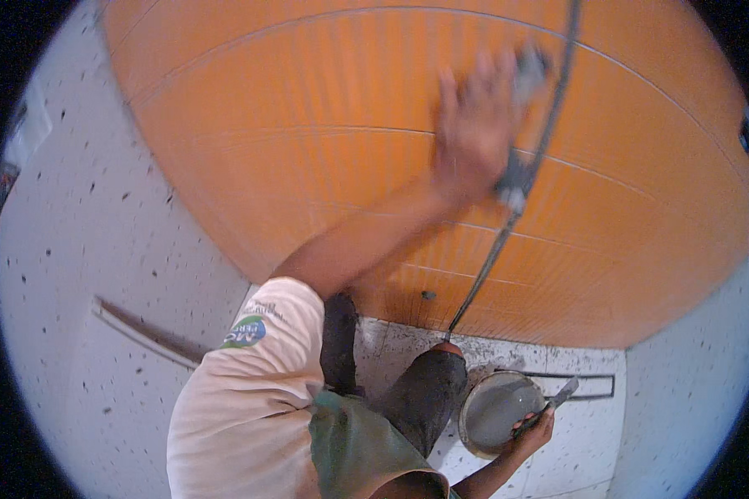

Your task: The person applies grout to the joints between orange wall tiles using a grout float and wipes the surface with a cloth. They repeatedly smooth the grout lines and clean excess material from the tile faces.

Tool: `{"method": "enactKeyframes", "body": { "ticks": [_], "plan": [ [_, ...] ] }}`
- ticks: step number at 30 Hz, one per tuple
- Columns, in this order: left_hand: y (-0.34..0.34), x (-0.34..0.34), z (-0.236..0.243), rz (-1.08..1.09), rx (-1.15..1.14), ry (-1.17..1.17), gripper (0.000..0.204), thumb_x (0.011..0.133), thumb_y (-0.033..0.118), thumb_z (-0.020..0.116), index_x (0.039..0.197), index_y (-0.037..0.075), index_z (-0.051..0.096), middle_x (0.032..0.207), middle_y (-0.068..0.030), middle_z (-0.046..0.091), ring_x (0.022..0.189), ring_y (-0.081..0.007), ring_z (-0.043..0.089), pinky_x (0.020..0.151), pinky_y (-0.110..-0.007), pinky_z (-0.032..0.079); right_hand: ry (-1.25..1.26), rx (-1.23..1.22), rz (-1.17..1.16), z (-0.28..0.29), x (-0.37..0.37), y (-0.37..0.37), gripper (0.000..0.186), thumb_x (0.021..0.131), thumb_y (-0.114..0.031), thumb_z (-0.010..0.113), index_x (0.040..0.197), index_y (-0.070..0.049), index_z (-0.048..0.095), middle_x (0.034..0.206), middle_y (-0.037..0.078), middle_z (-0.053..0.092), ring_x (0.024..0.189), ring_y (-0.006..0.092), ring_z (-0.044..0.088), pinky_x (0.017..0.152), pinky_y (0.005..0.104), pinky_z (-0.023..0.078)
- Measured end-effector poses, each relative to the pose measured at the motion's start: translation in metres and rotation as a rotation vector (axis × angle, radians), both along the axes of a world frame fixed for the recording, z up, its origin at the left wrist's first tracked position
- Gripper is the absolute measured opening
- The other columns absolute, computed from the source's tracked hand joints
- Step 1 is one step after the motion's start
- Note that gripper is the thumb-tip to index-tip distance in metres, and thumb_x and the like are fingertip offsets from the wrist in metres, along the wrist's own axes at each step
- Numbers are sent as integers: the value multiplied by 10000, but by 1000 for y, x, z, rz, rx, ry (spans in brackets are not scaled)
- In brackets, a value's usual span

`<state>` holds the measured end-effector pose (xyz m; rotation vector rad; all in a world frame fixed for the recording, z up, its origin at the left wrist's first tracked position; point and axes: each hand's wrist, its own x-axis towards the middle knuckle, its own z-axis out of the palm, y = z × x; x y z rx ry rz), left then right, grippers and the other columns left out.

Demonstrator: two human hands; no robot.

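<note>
My left hand [477, 125] reaches up against the orange tiled wall [291, 75], smeared by motion, its fingers pointing upward. A blurred grey object [531, 71] shows at its fingertips; whether my hand grips it is unclear. Beside the wrist is a dark grey patch [516, 173] on the grey-filled joint [478, 287], which runs up the wall. Low on the right, my right hand [539, 428] is closed around the dark handle of a putty knife [566, 391], its blade pointing up and to the right. That hand is over the rim of a round bucket [493, 409] with grey paste inside.
A thin dark rectangular frame [612, 387] lies on the light floor behind the bucket. White speckled walls flank the orange one. On the left is a narrow strip or ledge [146, 334]. My bent knees [424, 391] are close to the wall's foot, where grey crumbs are scattered.
</note>
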<state>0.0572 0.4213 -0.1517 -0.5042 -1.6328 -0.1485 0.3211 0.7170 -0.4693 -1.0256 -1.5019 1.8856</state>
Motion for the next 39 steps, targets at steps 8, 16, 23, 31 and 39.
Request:
{"method": "enactKeyframes", "body": {
  "ticks": [8,16,23,31,39],
  "plan": [
    [-71,15,36,-10,200,45,369,910,128,544,1254,45,648,1529,-220,408,1431,-372,361,1155,-628,171,161,244,182,65,-70,-33,421,995,-449,542,1059,-35,592,661,49,498,434,137,465,372,265,371],
    [-148,21,35,394,73,67,490,893,135,538,1377,65,560,1508,-182,452,1412,-337,401,1115,-692,177,277,244,319,112,-89,-82,279,1019,-360,545,1016,-83,576,643,23,503,435,106,468,360,246,378],
    [-142,22,80,195,169,166,431,948,111,494,1372,94,570,1456,-234,486,1397,-419,393,1143,-666,160,274,255,224,109,-68,-76,292,1027,-361,523,1006,-73,572,653,28,527,407,105,458,355,242,364],
    [-153,68,-130,-35,63,-344,334,858,-17,577,1170,36,682,1461,-192,505,1357,-387,472,1130,-614,290,472,529,653,206,-81,-126,362,1005,-243,566,1291,-23,538,869,64,604,662,99,566,576,249,482],
    [-164,126,-371,-384,458,-651,300,875,-29,564,1161,-44,655,1325,-267,585,1199,-449,578,1040,-504,434,715,1268,785,407,-122,-245,493,991,-126,567,1460,-54,437,1167,254,645,917,362,691,762,433,531]
  ]
}}
